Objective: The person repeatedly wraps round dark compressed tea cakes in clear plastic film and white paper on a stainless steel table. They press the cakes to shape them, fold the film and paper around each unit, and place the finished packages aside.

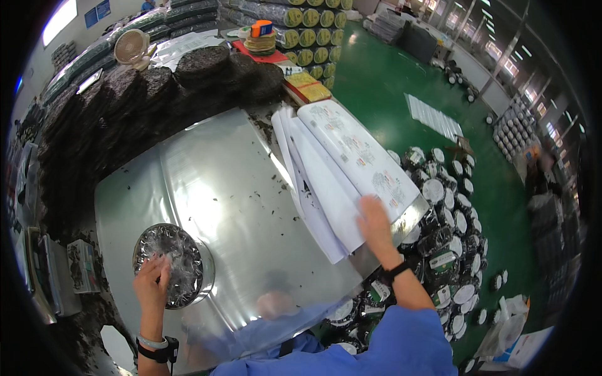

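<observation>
A round metal mould [207, 277] stands at the left of the shiny metal sheet [244, 197]. Crumpled clear plastic film over dark material [176, 270] fills it. My left hand [153, 277] rests on the film with its fingers bent; whether they pinch it cannot be told. At the right edge of the sheet lies a fanned pile of white paper sheets [324, 188], with a printed sheet [360, 150] on top. My right hand [374, 223], blurred, is over the near end of these papers. Its fingertips are unclear.
Stacks of dark round sheets, apparently dried seaweed [204, 66], line the far and left sides. A small fan [132, 47] stands behind them. Black wrapped bundles with white round ends [432, 190] are heaped to the right, beside green floor [390, 70]. Plastic containers [82, 265] stand at left.
</observation>
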Tool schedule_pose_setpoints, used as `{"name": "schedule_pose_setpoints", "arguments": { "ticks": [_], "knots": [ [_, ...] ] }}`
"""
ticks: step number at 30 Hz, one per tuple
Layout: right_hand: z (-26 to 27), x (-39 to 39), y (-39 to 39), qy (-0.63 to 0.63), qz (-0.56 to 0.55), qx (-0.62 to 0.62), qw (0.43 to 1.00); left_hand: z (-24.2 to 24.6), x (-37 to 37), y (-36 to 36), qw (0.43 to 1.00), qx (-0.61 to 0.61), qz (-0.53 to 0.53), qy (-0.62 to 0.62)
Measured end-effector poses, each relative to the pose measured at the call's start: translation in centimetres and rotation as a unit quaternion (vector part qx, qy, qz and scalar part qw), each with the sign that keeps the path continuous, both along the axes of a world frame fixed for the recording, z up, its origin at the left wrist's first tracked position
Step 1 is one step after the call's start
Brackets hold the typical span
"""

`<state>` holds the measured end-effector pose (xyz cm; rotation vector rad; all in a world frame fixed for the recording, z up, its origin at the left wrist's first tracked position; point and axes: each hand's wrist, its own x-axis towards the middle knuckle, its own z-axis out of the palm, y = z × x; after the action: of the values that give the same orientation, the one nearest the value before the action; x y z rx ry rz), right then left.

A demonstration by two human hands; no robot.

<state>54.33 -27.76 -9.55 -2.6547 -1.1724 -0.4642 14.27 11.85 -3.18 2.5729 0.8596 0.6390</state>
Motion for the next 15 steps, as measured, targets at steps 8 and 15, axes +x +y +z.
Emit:
{"name": "schedule_pose_setpoints", "arguments": {
  "ticks": [8, 15],
  "knots": [
    [-3.6, 4.7, -3.8, -0.146, -0.065, 0.106, 0.982, 0.1, 0.3, -0.3, 1.000, 0.012, -0.003, -0.014],
    [-1.8, 5.7, -2.2, 0.041, -0.174, 0.181, 0.967, 0.5, 0.2, -1.6, 0.993, 0.079, 0.054, -0.068]
  ]
}}
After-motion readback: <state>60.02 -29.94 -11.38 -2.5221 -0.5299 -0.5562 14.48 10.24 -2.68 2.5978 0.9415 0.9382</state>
